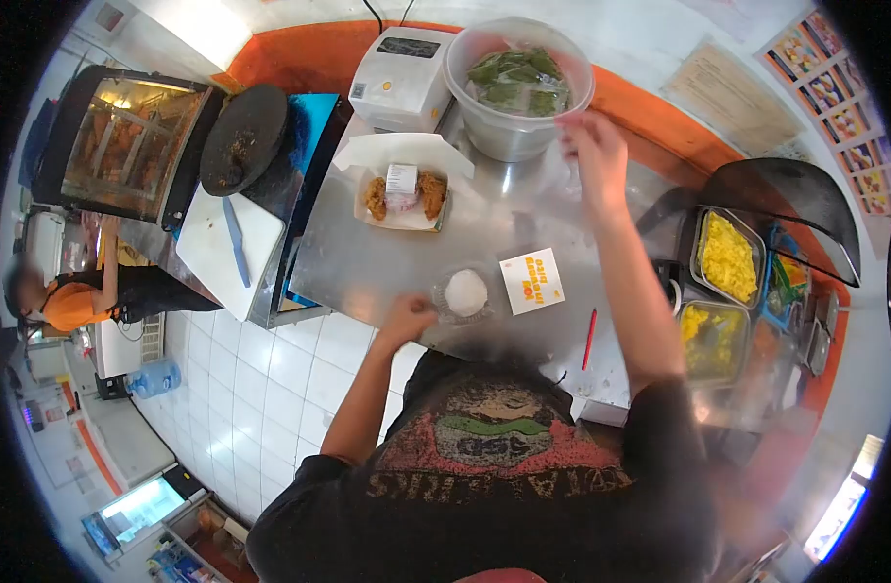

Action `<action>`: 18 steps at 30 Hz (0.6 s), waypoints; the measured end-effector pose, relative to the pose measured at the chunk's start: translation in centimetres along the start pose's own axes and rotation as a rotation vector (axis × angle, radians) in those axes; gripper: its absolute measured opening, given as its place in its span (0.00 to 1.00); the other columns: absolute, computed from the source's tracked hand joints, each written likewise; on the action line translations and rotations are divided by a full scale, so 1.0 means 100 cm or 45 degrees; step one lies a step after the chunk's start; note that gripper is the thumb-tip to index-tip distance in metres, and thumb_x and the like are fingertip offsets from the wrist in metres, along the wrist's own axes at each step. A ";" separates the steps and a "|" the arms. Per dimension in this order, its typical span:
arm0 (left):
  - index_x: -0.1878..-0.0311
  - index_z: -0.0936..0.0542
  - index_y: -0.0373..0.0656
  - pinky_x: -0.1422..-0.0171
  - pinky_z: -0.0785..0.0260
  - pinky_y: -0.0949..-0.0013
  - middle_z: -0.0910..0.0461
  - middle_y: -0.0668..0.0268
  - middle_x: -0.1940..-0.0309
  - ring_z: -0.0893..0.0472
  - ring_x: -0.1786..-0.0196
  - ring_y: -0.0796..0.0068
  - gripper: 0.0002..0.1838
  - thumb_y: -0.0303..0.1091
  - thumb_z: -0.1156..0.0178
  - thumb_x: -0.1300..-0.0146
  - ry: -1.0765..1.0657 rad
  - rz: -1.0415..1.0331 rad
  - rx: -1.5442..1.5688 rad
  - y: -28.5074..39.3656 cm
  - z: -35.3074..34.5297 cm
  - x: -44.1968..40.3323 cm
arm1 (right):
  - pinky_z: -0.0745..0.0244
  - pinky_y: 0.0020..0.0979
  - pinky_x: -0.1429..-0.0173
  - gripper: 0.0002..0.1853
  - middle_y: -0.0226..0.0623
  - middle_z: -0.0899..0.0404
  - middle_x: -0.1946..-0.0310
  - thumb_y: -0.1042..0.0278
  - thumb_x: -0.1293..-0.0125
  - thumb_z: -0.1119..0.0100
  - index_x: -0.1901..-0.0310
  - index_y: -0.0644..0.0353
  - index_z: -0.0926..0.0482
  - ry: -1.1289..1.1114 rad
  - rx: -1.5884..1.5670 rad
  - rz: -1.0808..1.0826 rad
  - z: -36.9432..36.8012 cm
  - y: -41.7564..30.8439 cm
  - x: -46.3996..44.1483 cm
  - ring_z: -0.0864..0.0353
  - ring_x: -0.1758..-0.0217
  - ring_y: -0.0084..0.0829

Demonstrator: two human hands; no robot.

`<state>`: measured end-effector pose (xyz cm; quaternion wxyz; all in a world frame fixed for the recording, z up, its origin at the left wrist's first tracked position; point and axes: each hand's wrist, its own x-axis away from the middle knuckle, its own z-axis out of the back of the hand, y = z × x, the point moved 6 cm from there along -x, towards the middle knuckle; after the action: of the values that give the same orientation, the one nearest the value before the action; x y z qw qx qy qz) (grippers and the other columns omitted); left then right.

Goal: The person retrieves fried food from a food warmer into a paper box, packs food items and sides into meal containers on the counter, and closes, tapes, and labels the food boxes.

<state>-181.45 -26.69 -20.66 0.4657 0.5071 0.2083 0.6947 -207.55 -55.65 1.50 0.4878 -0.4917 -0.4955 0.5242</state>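
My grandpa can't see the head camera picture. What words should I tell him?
A person's left hand is beside a white mound in clear plastic on a metal counter; the right hand is near a tub of green leaves. Farther back sits an open box with crispy brown food; a printed white square lies right of the mound.

The left grip (405, 321) is beside a white mound (466, 292).
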 end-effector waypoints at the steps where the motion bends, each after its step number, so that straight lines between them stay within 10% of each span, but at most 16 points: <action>1: 0.49 0.24 0.34 0.50 0.26 0.56 0.23 0.52 0.55 0.21 0.54 0.59 0.22 0.33 0.35 0.47 0.364 -0.078 -0.165 -0.006 0.029 -0.009 | 0.24 0.29 0.56 0.12 0.36 0.17 0.65 0.72 0.37 0.44 0.55 0.64 0.16 -0.036 0.104 0.097 -0.010 -0.006 -0.031 0.20 0.62 0.26; 3: 0.43 0.25 0.34 0.42 0.30 0.54 0.30 0.45 0.41 0.24 0.47 0.52 0.27 0.32 0.35 0.48 0.915 -0.290 -0.436 0.014 0.079 -0.016 | 0.23 0.34 0.51 0.13 0.38 0.15 0.61 0.69 0.36 0.44 0.54 0.60 0.15 -0.139 0.476 0.584 -0.040 -0.008 -0.091 0.17 0.58 0.34; 6: 0.34 0.28 0.38 0.40 0.31 0.58 0.43 0.41 0.28 0.24 0.46 0.52 0.31 0.26 0.39 0.45 1.266 -0.622 -0.920 0.057 0.124 -0.035 | 0.24 0.37 0.45 0.16 0.40 0.15 0.52 0.66 0.40 0.40 0.50 0.54 0.15 -0.365 0.892 0.378 -0.074 0.013 -0.140 0.17 0.51 0.41; 9: 0.30 0.30 0.44 0.43 0.29 0.62 0.38 0.43 0.29 0.22 0.46 0.59 0.33 0.22 0.42 0.43 1.159 -0.449 0.039 0.058 0.147 -0.064 | 0.31 0.37 0.34 0.26 0.45 0.29 0.33 0.59 0.48 0.33 0.47 0.61 0.17 -0.916 1.587 0.079 -0.103 0.078 -0.158 0.25 0.35 0.41; 12: 0.28 0.32 0.46 0.48 0.28 0.67 0.29 0.48 0.34 0.22 0.48 0.65 0.35 0.19 0.43 0.43 1.100 -0.532 0.308 0.007 0.151 -0.106 | 0.26 0.37 0.39 0.28 0.51 0.22 0.41 0.62 0.56 0.31 0.51 0.66 0.16 -1.276 1.764 0.146 -0.123 0.092 -0.153 0.21 0.40 0.43; 14: 0.29 0.32 0.43 0.48 0.28 0.68 0.26 0.50 0.39 0.22 0.50 0.65 0.35 0.20 0.43 0.44 1.021 -0.344 0.309 0.027 0.147 -0.090 | 0.19 0.40 0.47 0.21 0.55 0.16 0.55 0.66 0.58 0.32 0.60 0.67 0.13 -1.301 2.011 0.023 -0.131 0.138 -0.178 0.14 0.51 0.44; 18: 0.33 0.30 0.37 0.48 0.28 0.66 0.23 0.54 0.46 0.23 0.51 0.64 0.32 0.21 0.42 0.45 0.987 -0.312 0.083 0.013 0.116 -0.068 | 0.18 0.44 0.47 0.23 0.47 0.16 0.50 0.68 0.56 0.27 0.54 0.62 0.14 -1.115 2.071 -0.003 -0.129 0.102 -0.160 0.15 0.47 0.44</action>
<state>-171.23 -35.22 -18.52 0.4156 0.1937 0.4492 0.7668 -194.22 -71.49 -8.55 0.4526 0.2452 -0.1155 0.8495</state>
